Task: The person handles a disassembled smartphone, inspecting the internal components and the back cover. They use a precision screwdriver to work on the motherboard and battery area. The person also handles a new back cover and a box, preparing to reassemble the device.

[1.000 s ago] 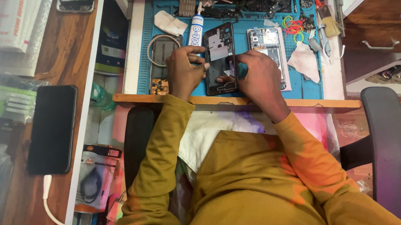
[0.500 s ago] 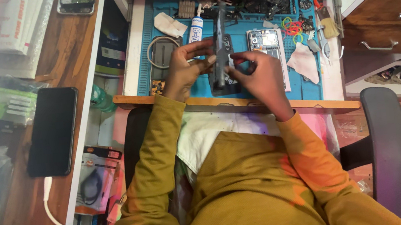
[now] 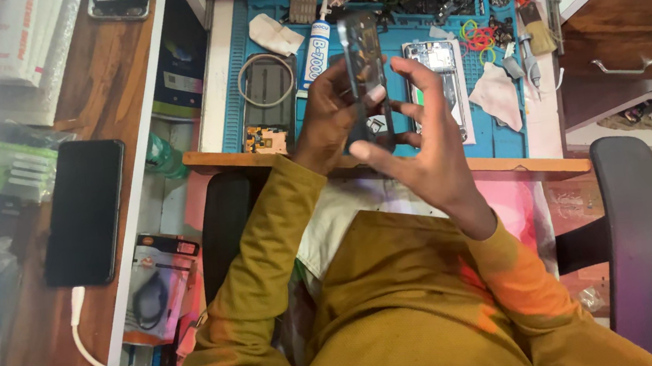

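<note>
A workbench is seen from above, with a person in a mustard-yellow top seated at it. A dark phone frame (image 3: 364, 80) is held up on edge above a blue repair mat (image 3: 402, 129), its long axis running away from the body, so that only the narrow side is presented to the camera. The left hand (image 3: 331, 117) is closed around the frame from the left, fingers curled behind it and the thumb on the near side. The right hand (image 3: 420, 144) is spread wide open just to the right of the frame, fingers fanned; only the thumb and a fingertip are seen touching its lower right edge, so nothing is gripped by that hand. The frame therefore lies between the two hands, carried by the left one.

On the mat, an opened phone (image 3: 437, 84) lies face down just right of the raised frame, and a white glue tube (image 3: 317, 43) lies to its left. A white cloth (image 3: 498, 94) rests farther right. A black phone (image 3: 84, 210) is plugged in on the wooden surface at the left.
</note>
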